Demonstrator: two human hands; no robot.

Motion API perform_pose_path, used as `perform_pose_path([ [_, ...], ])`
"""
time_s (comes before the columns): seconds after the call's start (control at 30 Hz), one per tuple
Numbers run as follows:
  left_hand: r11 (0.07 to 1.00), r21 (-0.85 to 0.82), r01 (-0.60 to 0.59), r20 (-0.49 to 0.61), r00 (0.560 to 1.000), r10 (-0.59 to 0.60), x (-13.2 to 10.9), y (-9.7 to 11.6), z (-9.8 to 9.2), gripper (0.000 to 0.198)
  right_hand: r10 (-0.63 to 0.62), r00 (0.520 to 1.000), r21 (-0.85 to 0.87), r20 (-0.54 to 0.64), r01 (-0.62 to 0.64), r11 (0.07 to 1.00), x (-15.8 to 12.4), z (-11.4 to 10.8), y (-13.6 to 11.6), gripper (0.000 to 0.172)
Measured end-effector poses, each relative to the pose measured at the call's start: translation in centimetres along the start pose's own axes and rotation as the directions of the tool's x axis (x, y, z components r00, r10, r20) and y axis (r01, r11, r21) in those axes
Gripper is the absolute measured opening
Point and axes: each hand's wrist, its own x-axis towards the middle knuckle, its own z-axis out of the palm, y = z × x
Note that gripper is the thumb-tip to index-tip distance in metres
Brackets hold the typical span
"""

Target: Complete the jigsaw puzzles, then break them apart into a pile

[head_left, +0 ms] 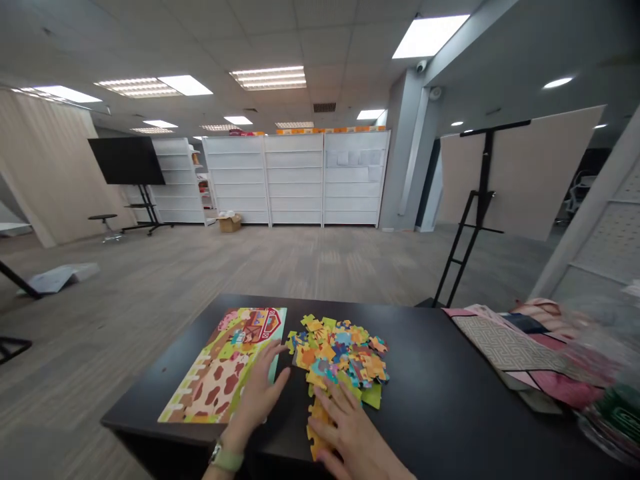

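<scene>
On the black table lies a colourful farm picture sheet (220, 373) with a red barn and a brown-spotted animal. My left hand (263, 383), a watch on its wrist, rests over the sheet's right edge, fingers apart. A heap of jigsaw pieces (345, 350), mostly yellow, orange, green and blue, lies to the right of the sheet. Over the near side of the heap my right hand (350, 430) is spread, fingers stretched out. Beneath and beside its fingers runs a strip of orange jigsaw pieces (316, 427) along the near edge; the hand partly hides it.
The black table (425, 380) continues to the right. Folded patterned fabric (510, 343) and a clear plastic container (610, 420) sit at its right end. A black easel stand (470, 220) rises behind. White shelves (295, 180) and a screen (127, 161) stand farther back.
</scene>
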Motion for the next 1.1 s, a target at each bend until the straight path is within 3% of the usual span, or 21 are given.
perform_pose_path([
  [0.1, 0.983, 0.182, 0.004, 0.057, 0.998, -0.014, -1.7, -3.3, -3.8, 0.035, 0.024, 0.997, -0.055, -0.078, -0.028, 0.998, 1.3, 1.2, 0.2, 0.032],
  [0.23, 0.951, 0.308, -0.006, 0.070, 0.997, -0.016, -3.5, -6.6, -8.7, 0.037, 0.131, 0.953, -0.123, -0.272, -0.169, 0.978, 1.8, 2.0, 2.7, 0.024],
  [0.33, 0.929, 0.367, -0.036, 0.153, 0.988, -0.022, -4.6, -7.4, -10.4, 0.050, 0.160, 0.919, -0.082, -0.360, -0.202, 0.976, 1.2, 2.3, 3.8, 0.025],
  [0.43, 0.906, 0.404, -0.126, 0.321, 0.947, -0.012, -5.6, -6.8, -10.1, 0.075, 0.169, 0.886, -0.011, -0.432, -0.193, 0.981, 0.4, 2.6, 3.5, 0.028],
  [0.53, 0.889, 0.423, -0.175, 0.416, 0.909, -0.019, -6.4, -5.6, -9.1, 0.088, 0.152, 0.886, 0.048, -0.439, -0.146, 0.988, -0.1, 2.6, 2.4, 0.029],
  [0.67, 0.885, 0.423, -0.196, 0.424, 0.906, -0.002, -7.4, -5.1, -8.3, 0.076, 0.076, 0.894, 0.132, -0.442, -0.019, 0.991, 0.1, 2.9, 0.3, 0.032],
  [0.8, 0.887, 0.404, -0.223, 0.421, 0.906, 0.037, -8.4, -5.7, -8.0, 0.059, -0.024, 0.901, 0.169, -0.434, 0.108, 0.980, 1.4, 4.7, -1.9, 0.031],
  [0.97, 0.896, 0.400, -0.190, 0.429, 0.903, 0.000, -8.5, -4.9, -8.5, 0.052, -0.013, 0.917, 0.251, -0.399, 0.123, 0.960, 2.9, 7.6, -4.2, 0.029],
  [1.1, 0.911, 0.378, -0.167, 0.405, 0.914, -0.001, -7.6, -3.2, -9.2, 0.051, 0.015, 0.923, 0.321, -0.385, 0.118, 0.940, 3.8, 8.3, -5.3, 0.031],
])
